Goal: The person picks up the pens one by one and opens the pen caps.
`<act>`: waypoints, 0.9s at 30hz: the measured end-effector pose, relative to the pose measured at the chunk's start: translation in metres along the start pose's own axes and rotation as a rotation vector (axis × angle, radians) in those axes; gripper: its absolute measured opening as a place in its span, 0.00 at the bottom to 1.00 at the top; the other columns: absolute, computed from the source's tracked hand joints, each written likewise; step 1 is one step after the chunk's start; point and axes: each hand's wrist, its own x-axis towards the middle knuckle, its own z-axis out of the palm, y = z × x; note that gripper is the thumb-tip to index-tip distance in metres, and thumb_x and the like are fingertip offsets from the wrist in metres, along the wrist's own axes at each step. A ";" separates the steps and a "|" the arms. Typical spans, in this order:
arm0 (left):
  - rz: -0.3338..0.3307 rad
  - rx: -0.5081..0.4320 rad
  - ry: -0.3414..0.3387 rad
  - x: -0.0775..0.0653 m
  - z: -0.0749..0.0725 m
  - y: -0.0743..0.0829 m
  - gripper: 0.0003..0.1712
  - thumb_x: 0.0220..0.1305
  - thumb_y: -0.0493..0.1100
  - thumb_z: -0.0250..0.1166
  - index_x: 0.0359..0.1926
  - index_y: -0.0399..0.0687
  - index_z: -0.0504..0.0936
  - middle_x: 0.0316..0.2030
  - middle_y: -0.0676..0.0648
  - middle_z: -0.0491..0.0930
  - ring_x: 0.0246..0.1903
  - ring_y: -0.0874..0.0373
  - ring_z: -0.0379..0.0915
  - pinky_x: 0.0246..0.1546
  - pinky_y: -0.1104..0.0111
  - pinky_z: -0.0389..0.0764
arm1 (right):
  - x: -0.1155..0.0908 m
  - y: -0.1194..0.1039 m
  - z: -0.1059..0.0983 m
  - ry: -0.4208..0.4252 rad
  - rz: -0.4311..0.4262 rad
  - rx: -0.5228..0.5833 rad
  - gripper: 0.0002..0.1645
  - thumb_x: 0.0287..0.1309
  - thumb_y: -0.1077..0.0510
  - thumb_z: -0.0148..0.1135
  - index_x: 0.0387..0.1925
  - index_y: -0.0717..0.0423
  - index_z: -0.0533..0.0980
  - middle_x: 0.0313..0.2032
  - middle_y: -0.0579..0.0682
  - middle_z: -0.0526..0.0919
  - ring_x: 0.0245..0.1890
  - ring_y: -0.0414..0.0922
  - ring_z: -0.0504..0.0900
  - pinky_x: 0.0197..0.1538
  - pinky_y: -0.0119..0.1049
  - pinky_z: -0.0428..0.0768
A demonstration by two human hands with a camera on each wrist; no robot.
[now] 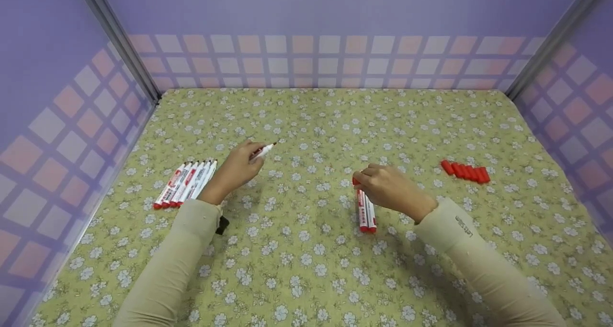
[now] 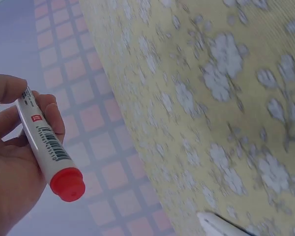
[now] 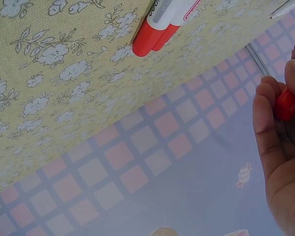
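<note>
My left hand (image 1: 238,166) grips an uncapped whiteboard marker (image 1: 263,151) by its white barrel, its dark tip pointing up and right. In the left wrist view the marker (image 2: 46,137) shows its red end plug and a barcode. Between thumb and fingers my right hand (image 1: 390,188) pinches a red marker cap (image 3: 286,104), apart from the marker in the left hand. Just below the right hand, two markers (image 1: 365,212) lie side by side on the cloth. Their upper ends are hidden by that hand in the head view; red caps (image 3: 150,39) show on them in the right wrist view.
Several uncapped markers (image 1: 184,184) lie in a row at the left, tips away from me. At the right, several loose red caps (image 1: 464,171) form a slanting row. Flowered cloth (image 1: 306,260) covers the table, with purple checked walls (image 1: 316,61) at the back and sides.
</note>
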 end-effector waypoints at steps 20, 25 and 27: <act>-0.194 0.047 0.069 -0.014 -0.045 -0.059 0.24 0.70 0.36 0.47 0.64 0.30 0.69 0.49 0.29 0.75 0.26 0.55 0.67 0.26 0.67 0.70 | 0.000 0.000 0.001 -0.037 0.019 0.017 0.03 0.60 0.63 0.63 0.32 0.59 0.80 0.25 0.51 0.85 0.23 0.44 0.80 0.27 0.34 0.79; -0.246 0.034 0.050 -0.022 -0.054 -0.071 0.26 0.70 0.36 0.46 0.66 0.31 0.66 0.55 0.27 0.73 0.29 0.53 0.67 0.31 0.66 0.69 | -0.001 0.001 0.002 -0.031 0.012 0.021 0.03 0.59 0.63 0.64 0.33 0.60 0.81 0.26 0.52 0.85 0.23 0.45 0.80 0.29 0.35 0.80; -0.269 0.018 0.045 -0.025 -0.057 -0.075 0.27 0.70 0.37 0.45 0.67 0.31 0.64 0.54 0.27 0.73 0.25 0.56 0.64 0.27 0.67 0.67 | -0.002 0.001 0.002 -0.028 0.008 0.025 0.03 0.59 0.63 0.64 0.33 0.60 0.81 0.26 0.52 0.85 0.23 0.45 0.80 0.28 0.35 0.80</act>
